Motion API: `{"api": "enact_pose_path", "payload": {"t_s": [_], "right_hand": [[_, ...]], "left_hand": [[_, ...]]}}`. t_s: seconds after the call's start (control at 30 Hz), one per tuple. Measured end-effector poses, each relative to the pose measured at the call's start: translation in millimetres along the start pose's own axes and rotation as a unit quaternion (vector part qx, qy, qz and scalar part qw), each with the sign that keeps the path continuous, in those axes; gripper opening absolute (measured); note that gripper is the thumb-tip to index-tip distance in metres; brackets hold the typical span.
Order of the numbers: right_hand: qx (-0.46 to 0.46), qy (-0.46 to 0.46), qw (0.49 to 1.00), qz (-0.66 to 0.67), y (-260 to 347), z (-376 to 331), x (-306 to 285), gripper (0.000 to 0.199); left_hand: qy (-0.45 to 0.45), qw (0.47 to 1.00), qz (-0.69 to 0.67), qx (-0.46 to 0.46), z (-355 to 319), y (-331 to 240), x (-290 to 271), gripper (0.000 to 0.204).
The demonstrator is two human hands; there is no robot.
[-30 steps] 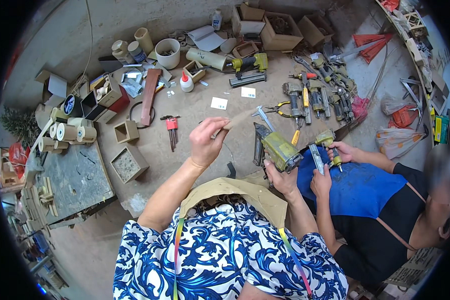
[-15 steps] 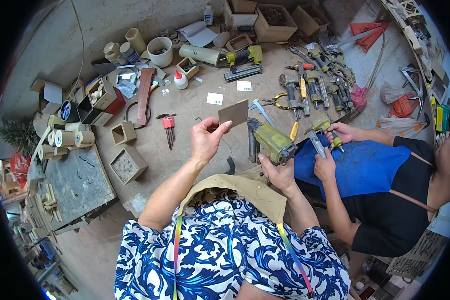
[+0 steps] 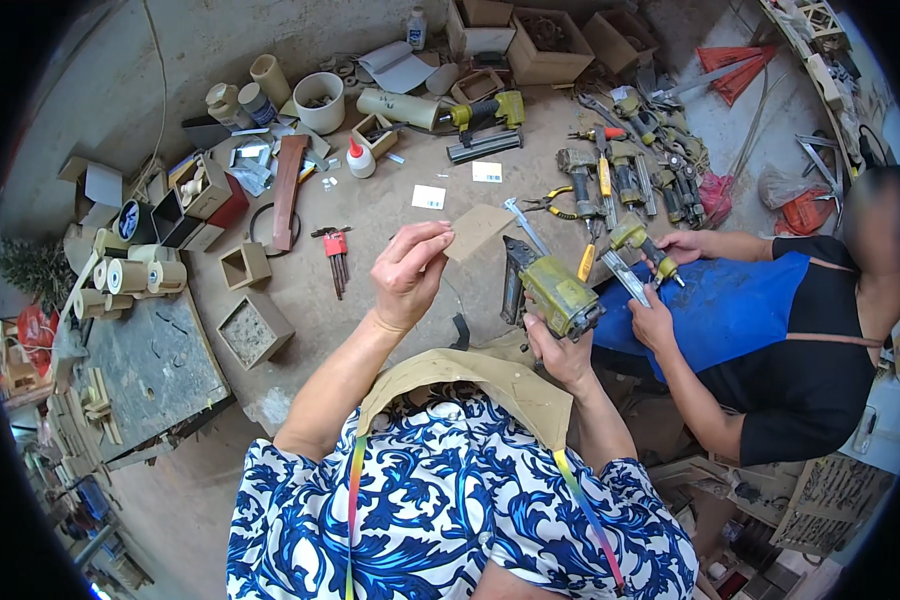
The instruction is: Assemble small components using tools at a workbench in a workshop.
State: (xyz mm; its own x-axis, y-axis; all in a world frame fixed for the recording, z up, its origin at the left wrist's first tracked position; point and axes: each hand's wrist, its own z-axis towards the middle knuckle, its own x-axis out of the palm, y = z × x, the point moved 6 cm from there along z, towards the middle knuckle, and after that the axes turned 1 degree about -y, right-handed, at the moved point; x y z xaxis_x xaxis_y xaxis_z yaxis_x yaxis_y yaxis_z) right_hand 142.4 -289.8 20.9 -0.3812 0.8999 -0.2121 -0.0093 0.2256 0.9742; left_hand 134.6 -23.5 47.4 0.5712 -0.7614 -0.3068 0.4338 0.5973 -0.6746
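My left hand [image 3: 411,272] pinches a thin, flat tan board [image 3: 480,230] by one end, above the middle of the bench. The board now lies nearly flat to my view. In my right hand [image 3: 560,350] is a green pneumatic nail gun [image 3: 558,297], gripped with its dark nose and magazine toward the board; a gap separates the two. A caliper [image 3: 526,226] rests on the bench just beyond them. To my right, a co-worker in a blue apron [image 3: 735,310] holds another green nail gun [image 3: 638,242] and a metal strip of nails or magazine [image 3: 628,280].
A red-held hex key set [image 3: 333,250], a red-capped white bottle [image 3: 361,158] and two white cards lie across the bench [image 3: 370,330]. Another nail gun [image 3: 490,115] stands farther back. Pliers [image 3: 560,205] and several air tools sit at right; small wooden boxes [image 3: 256,330] at left.
The board in my left hand has turned to show its lighter broad face. My right hand has shifted the nail gun slightly right and down. The co-worker has leaned and raised the metal strip.
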Motion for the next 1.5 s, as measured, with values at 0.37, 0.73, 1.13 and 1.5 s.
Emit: {"api": "enact_pose_path", "payload": {"t_s": [0.37, 0.73, 1.13, 1.5], "right_hand": [[-0.027, -0.04, 0.994, -0.094, 17, 0, -4, 0.028], [-0.009, -0.03, 0.999, -0.033, 4, -17, -9, 0.005], [0.014, -0.082, 0.995, -0.046, 5, -30, -22, 0.012], [-0.084, -0.134, 0.973, -0.169, 23, -39, -39, 0.031]], "left_hand": [[0.066, 0.93, -0.185, -0.311, -34, 32, 38, 0.013], [0.069, 0.983, -0.051, -0.164, -18, 12, 25, 0.018], [0.04, 0.994, 0.011, 0.105, 13, -17, 25, 0.032], [0.166, 0.803, -0.288, -0.495, -21, 41, 112, 0.018]]}}
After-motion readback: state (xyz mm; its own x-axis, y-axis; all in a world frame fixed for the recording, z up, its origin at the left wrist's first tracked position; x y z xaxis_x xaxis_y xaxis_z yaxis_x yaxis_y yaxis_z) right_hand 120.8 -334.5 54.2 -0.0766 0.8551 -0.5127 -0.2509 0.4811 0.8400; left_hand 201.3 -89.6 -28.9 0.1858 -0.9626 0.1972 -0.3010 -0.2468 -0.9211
